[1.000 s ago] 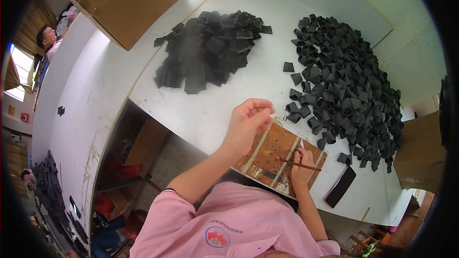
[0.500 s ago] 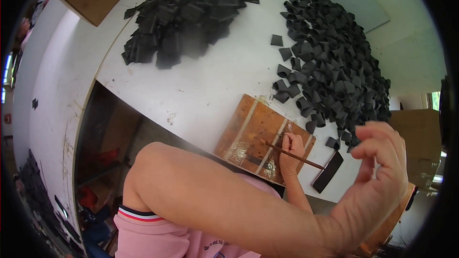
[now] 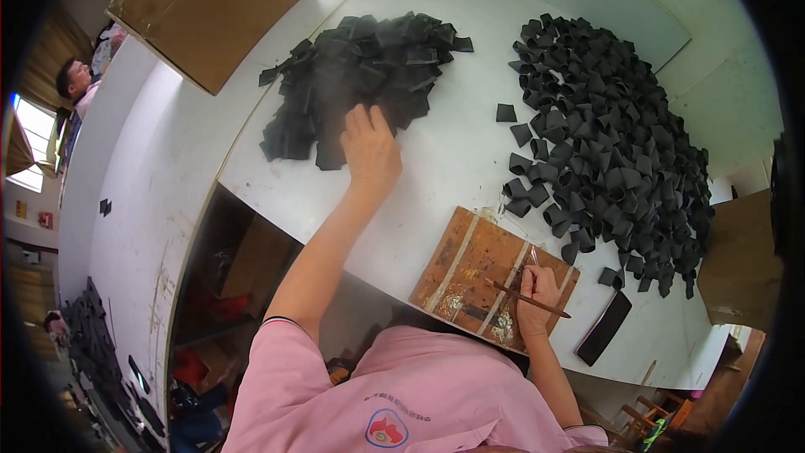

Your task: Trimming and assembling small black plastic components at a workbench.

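Note:
My left hand [image 3: 369, 151] reaches out over the white table [image 3: 453, 176], its fingers touching the near edge of a heap of flat black pieces [image 3: 356, 75]. I cannot tell if it grips a piece. My right hand [image 3: 537, 294] rests on a brown wooden board [image 3: 470, 268] at the table's near edge and holds a thin brown stick [image 3: 528, 298] like a brush. To the right lies a bigger heap of folded black pieces [image 3: 612, 143].
A cardboard box [image 3: 210, 8] stands at the far left of the table. A flat black oblong thing [image 3: 604, 327] lies right of the board. Another person [image 3: 75, 80] is at the far left. More black pieces [image 3: 84, 344] lie on the floor.
My left hand was raised close to the camera half a second ago; it has now stretched out to the left heap. My right hand stays on the board with the stick.

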`<state>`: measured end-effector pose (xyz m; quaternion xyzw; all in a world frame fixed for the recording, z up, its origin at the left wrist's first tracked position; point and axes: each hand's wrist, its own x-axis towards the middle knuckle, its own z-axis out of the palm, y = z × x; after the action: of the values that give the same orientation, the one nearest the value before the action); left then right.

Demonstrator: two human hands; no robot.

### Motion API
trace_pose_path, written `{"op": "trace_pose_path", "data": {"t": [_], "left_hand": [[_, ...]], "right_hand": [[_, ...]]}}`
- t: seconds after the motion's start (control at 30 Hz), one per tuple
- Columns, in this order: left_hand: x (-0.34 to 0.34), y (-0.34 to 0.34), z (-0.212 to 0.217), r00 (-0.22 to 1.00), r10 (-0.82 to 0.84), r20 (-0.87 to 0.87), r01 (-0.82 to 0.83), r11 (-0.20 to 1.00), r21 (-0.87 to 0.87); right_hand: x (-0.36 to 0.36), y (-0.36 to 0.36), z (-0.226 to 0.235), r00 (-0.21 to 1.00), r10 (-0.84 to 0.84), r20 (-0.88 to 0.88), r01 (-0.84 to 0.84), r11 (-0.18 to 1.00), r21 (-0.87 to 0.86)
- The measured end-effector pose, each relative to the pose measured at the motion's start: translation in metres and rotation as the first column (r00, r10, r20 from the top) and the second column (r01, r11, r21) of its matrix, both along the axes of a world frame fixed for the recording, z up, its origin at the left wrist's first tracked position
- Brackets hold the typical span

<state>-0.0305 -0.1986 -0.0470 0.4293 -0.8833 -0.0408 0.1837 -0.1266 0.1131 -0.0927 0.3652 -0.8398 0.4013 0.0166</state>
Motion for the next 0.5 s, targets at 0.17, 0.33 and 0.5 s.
{"op": "trace_pose_path", "data": {"t": [0.17,0.33,0.5], "left_hand": [[-0.018,-0.029,-0.030,0.981,0.108,0.162,-0.092,0.990,-0.103],[-0.033,-0.052,-0.041,0.951,0.181,0.252,-0.148,0.978,-0.145],[-0.028,-0.077,-0.051,0.972,0.177,0.152,-0.136,0.959,-0.250]], "right_hand": [[-0.001,0.000,0.000,1.000,-0.007,0.009,0.008,1.000,-0.003],[-0.002,-0.001,0.000,1.000,-0.018,0.013,0.018,1.000,-0.004],[-0.001,-0.001,-0.001,1.000,-0.002,0.010,0.002,0.999,-0.033]]}}
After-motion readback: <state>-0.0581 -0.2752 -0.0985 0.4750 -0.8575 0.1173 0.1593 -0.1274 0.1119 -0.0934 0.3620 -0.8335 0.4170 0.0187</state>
